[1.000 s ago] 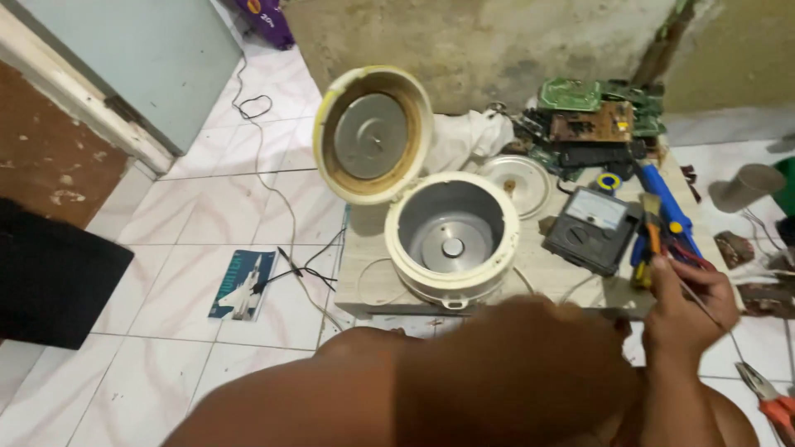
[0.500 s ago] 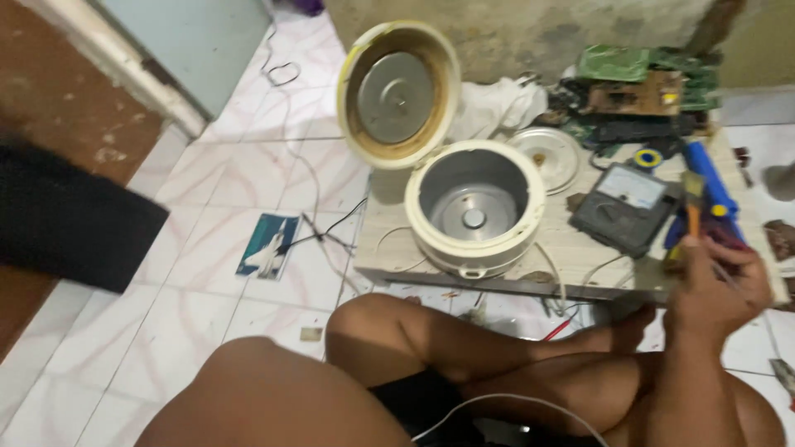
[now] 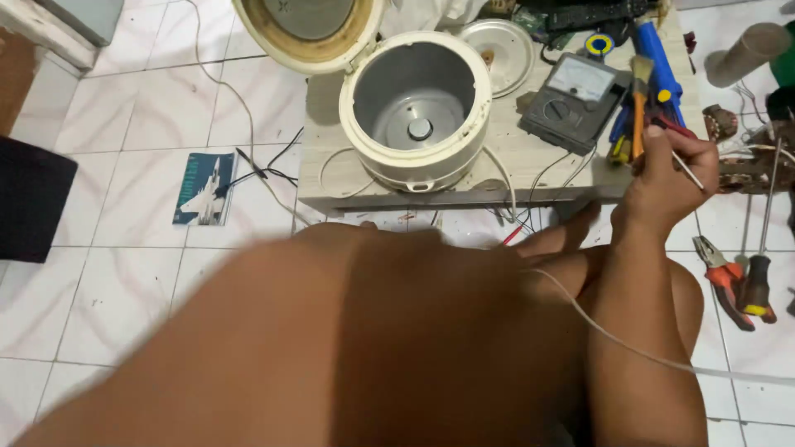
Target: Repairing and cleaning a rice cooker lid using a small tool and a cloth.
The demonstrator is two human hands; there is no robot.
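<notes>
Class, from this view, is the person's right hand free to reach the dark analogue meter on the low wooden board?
Probably yes. The right hand rests at the wooden board's right edge beside the dark analogue meter, nothing between them, though its grip is shut on a thin tool.

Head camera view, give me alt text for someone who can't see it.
A person's right hand grips a paintbrush beside an open, empty rice cooker and an analog multimeter on a low board; pliers lie on the tiled floor.
</notes>
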